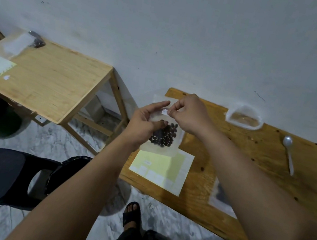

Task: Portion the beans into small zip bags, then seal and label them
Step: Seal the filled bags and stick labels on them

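- Right forearm (pixel 265 200) fills the near foreground and reaches out over the tabletop (pixel 259 174). Left forearm (pixel 80 180) rises beside it from over the floor.
- Tabletop carries a pale label sheet (pixel 166 167) at its left end. A spoon (pixel 289 152) lies well apart to the right.
- Zip bag (pixel 171 150) is held in the air above the tabletop's left end, directly over the label sheet. Thin clear film, soft, no stiffness of its own. Judged light. Cannot tell whether the zip is closed.
- Left hand (pixel 146 122) grips the zip bag from its left side, thumb on the front face just above the contents and fingers behind. The forefinger lies stretched along the upper film.
- Right hand (pixel 188 114) is curled, thumb and forefinger pinching a small white label (pixel 164 112) at the bag's upper part.
- Beans (pixel 164 135) are dark and loose, pooled in the lower half. Judgement: they shift when the bag tilts and drag the film down. Best hold is on the flat, empty film above them, backed from behind.
- Label is tiny and thin, presumably tacky. Judgement: handle by one edge only, since it may curl or cling to a fingertip. Press it on where the left fingers back the film.
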